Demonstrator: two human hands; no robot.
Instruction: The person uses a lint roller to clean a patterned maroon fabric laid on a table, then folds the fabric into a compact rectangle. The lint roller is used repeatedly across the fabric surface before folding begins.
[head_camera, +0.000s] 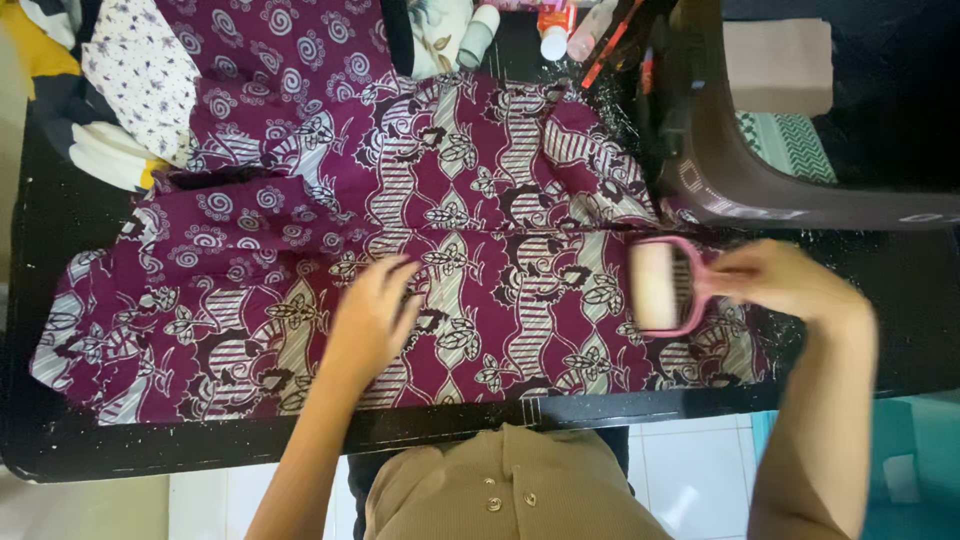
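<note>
A maroon patterned garment (480, 250) of thin printed cloth, covered in cream spirals, stripes and leaf shapes, is spread flat over a black tabletop (60, 440). It reaches nearly to the near edge of the tabletop, where a narrow dark strip is left bare. The left hand (372, 318) is laid palm down on the cloth near the middle, fingers spread and flat, its grip apart and closed on nothing. The right hand (785, 280) is blurred; its grip is clamped on the handle of a pink lint brush (665, 285), whose rounded oblong head with a pale pad is held over the right part of the garment, just beside a seam. To the far right, a dark brown moulded plastic chair (740, 170) stands close to the garment's edge, so little room is left there. White specks are scattered on the bare tabletop at the right. At the far edge, small bottles (555, 30) are seen, and at the far left a heap of folded cloths (120, 90) lies against the garment.
</note>
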